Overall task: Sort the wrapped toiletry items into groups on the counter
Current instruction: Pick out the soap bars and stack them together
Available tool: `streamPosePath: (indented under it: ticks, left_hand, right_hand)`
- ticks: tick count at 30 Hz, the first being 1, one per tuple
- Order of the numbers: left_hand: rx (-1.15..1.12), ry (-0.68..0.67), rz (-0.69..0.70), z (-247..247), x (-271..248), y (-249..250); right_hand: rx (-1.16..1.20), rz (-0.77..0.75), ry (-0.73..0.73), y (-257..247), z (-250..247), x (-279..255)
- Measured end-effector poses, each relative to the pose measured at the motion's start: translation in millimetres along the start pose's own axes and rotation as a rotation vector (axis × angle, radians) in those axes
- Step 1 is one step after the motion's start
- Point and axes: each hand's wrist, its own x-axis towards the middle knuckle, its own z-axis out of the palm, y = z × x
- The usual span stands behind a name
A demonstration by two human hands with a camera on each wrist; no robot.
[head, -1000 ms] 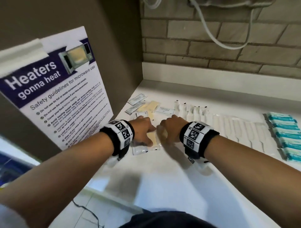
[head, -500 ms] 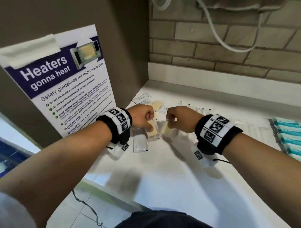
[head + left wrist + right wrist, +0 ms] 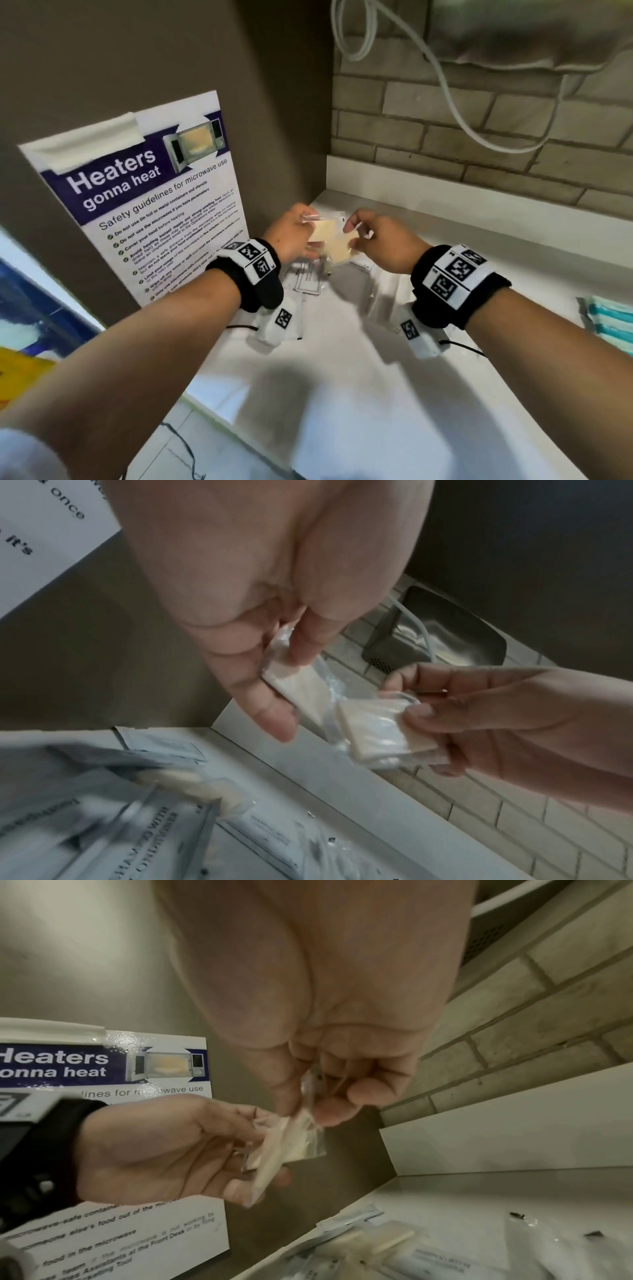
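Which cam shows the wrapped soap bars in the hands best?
Left wrist: both wrapped soap bars face the lens, one pinched by the left hand, one by the right hand. Head view shows them small and blurred between the hands; right wrist shows them edge-on.

Both hands mid-frame above counter [image 3: 394, 394]: left hand [image 3: 291, 233] left, right hand [image 3: 383, 240] right, two wrapped soap bars [image 3: 334, 240] between them. Sachets [image 3: 308, 282] on counter below hands. Poster [image 3: 147, 205] at left. Stacked packets [image 3: 609, 322] at right edge.
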Motion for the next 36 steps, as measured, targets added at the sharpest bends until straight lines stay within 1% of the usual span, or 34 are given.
streamPosePath:
  ticks: [2, 4, 7, 8, 10, 12, 13, 15, 16, 18, 20, 24, 26, 27, 28, 31, 33, 36]
  left_hand:
    - [-0.078, -0.013, -0.025, 5, -4, 4]
    - [-0.151, -0.057, -0.05, 8, -9, 6]
    - [-0.168, -0.085, -0.046, 10, -9, 2]
    - [-0.161, -0.072, -0.037, 10, -8, 0]
    - [-0.114, -0.001, -0.019, 5, -2, -4]
    - [-0.104, 0.09, -0.007, 0, 4, -8]
    - [-0.11, 0.131, -0.009, -2, 8, -10]
    - [-0.083, 0.182, -0.024, -5, 18, -16]
    - [-0.072, 0.189, -0.03, -6, 23, -17]
    - [-0.055, 0.182, -0.028, -6, 34, -19]
    - [-0.015, 0.155, -0.008, -8, 45, -20]
    - [-0.005, 0.133, 0.057, -13, 43, -19]
    - [0.004, 0.13, 0.087, -13, 44, -23]
    - [-0.001, 0.124, 0.083, -17, 48, -25]
    - [0.001, 0.077, 0.064, -31, 74, -34]
    - [0.021, 0.086, 0.062, -29, 75, -43]
    - [0.012, 0.112, 0.061, -28, 77, -44]
    - [0.016, 0.119, 0.057, -26, 77, -47]
  right_hand:
    - [0.048, -0.036, 0.036, -1, 1, 8]
    - [0.112, -0.049, 0.082, 1, 3, 17]
    - [0.101, -0.073, 0.11, 8, 4, 29]
    - [0.088, -0.078, 0.118, 11, 5, 32]
    - [0.069, -0.068, 0.146, 18, 7, 40]
    - [0.07, 0.0, 0.15, 25, 9, 52]
    - [0.054, 0.035, 0.121, 29, 12, 57]
    - [-0.08, 0.066, -0.031, 34, 20, 68]
    - [-0.179, 0.068, -0.125, 33, 23, 70]
    - [-0.332, 0.025, -0.243, 28, 34, 71]
    - [-0.412, -0.039, -0.292, 26, 48, 72]
    - [-0.571, -0.169, -0.394, 21, 77, 51]
    - [-0.562, -0.188, -0.42, 23, 85, 42]
    - [-0.526, -0.171, -0.424, 23, 90, 43]
    - [-0.498, -0.111, -0.431, 18, 100, 62]
    - [-0.365, -0.078, -0.465, 15, 89, 63]
    - [-0.312, -0.015, -0.425, 18, 78, 73]
    - [-0.433, 0.032, -0.292, 24, 61, 89]
